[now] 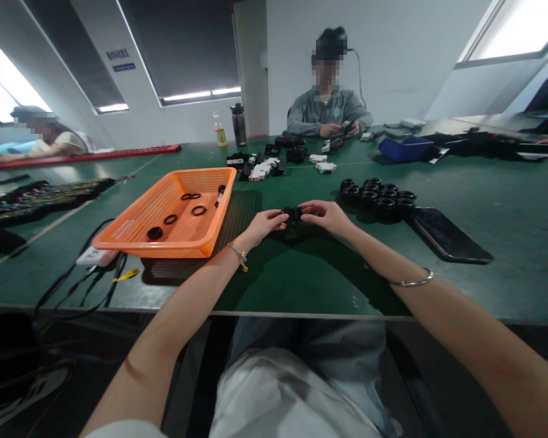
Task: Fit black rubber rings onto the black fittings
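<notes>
A small black round part point(293, 213) is held between both my hands just above the green table point(301, 274). My left hand point(265, 222) pinches its left side with closed fingers. My right hand point(327, 215) grips its right side, fingers curled round it. Just beyond my right hand lies a cluster of several black ring-shaped parts point(378, 196). To the left stands an orange basket point(210, 237) holding several thin black rings point(198, 210) and one thicker black part point(154, 233).
A dark phone point(450, 236) lies flat at the right. Cables and a white power strip point(94, 257) sit left of the basket. A person sits across the table by black and white parts point(265, 167), two bottles point(238, 125) and a blue tray point(404, 148). Another person leans at the far left.
</notes>
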